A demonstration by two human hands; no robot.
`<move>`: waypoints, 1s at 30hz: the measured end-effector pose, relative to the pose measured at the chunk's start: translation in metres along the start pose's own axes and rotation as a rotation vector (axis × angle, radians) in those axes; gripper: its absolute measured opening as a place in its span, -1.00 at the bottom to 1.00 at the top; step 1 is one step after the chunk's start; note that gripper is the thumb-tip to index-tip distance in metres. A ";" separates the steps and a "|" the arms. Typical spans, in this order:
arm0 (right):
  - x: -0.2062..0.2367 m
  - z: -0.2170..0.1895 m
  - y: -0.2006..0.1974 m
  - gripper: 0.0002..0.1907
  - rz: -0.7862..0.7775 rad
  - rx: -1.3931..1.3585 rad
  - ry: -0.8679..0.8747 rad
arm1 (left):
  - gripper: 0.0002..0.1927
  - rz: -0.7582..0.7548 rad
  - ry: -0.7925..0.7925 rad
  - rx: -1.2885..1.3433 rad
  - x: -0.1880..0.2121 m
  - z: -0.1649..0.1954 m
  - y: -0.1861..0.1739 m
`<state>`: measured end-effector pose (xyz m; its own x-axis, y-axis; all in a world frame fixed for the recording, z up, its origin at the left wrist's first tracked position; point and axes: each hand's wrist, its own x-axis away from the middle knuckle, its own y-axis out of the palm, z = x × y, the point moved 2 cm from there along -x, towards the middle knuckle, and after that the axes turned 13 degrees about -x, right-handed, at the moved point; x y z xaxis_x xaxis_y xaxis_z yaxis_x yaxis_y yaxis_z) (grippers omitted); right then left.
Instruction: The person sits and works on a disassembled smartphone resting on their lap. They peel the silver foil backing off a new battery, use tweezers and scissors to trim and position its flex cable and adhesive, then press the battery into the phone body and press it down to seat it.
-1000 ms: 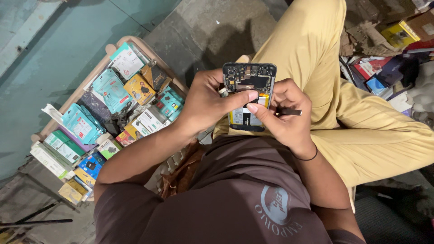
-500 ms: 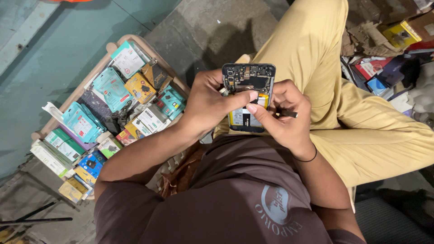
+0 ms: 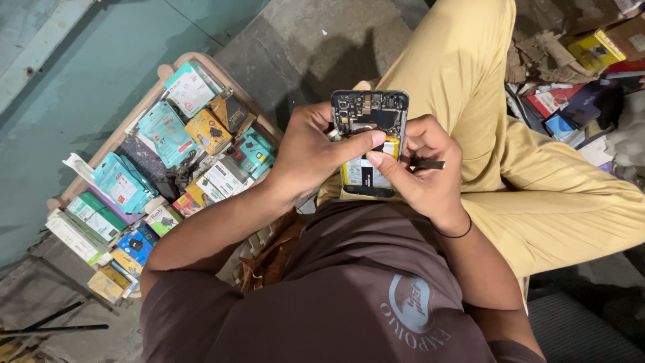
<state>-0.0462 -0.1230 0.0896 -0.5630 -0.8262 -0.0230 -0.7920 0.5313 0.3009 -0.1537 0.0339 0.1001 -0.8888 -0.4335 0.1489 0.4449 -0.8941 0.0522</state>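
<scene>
Shirt: dark brown tee (image 3: 349, 296) with a pale round print, seen closest to the camera, both forearms reaching out from it.
Wrist: thin black band (image 3: 454, 232) worn on the right one.
Right hand (image 3: 420, 171): curled, a slim dark tool (image 3: 430, 164) pinched in the fingers, thumb laid on the phone's battery area.
Left hand (image 3: 312, 151): wrapped round the phone's left edge, thumb pressed across its middle.
Phone (image 3: 371, 138): opened up, back cover off, circuit boards and yellow-labelled battery exposed; held upright between both hands, above the lap.
Trousers: tan (image 3: 510, 168), legs folded.
Tray (image 3: 201, 64): stuffed with small teal, yellow and white boxes (image 3: 168, 131), parked on the floor off to the left.
Far right: loose heap of packets (image 3: 571, 101).
</scene>
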 end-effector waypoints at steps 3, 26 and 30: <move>0.000 0.000 0.000 -0.73 -0.003 0.006 0.000 | -0.79 0.001 -0.011 0.024 0.000 0.000 0.000; 0.002 -0.007 -0.001 -0.69 -0.058 -0.012 0.016 | -0.73 -0.060 0.017 -0.040 0.003 0.008 -0.002; 0.002 -0.008 0.000 -0.68 -0.058 -0.014 0.016 | -0.72 -0.047 0.036 -0.057 0.003 0.007 -0.002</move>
<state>-0.0453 -0.1259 0.0975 -0.5122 -0.8585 -0.0260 -0.8197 0.4796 0.3133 -0.1565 0.0352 0.1071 -0.9123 -0.3939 0.1119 0.3966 -0.9180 0.0019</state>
